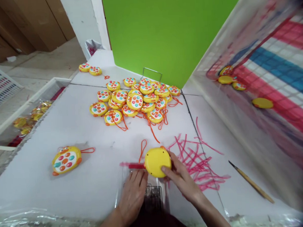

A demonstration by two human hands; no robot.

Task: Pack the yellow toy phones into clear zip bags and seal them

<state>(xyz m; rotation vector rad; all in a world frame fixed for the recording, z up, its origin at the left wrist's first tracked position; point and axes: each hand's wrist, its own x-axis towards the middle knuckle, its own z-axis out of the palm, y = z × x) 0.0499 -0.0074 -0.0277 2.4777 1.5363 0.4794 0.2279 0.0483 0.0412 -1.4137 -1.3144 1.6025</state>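
My right hand (181, 176) grips a round yellow toy (157, 160) by its right side, thumb on the plain back, which faces up. An orange cord loop (142, 150) sticks out from the toy's left. Beside it, my left hand (135, 194) holds down a clear plastic bag (121, 183) near its mouth, fingers curled over the edge; its thumb is hidden. A red-pink strip (136, 165) runs along that edge. Dark print (153, 196) shows at the bag's lower part. To the left, another yellow toy (65, 161) with coloured dots lies face up.
Several yellow toys (135, 100) with orange cords are heaped at the back, before a green panel (172, 31). Pink strips (198, 165) lie to the right, near a wooden-handled pointed tool (251, 181). A white crate (0, 135) with bagged toys stands left of the table.
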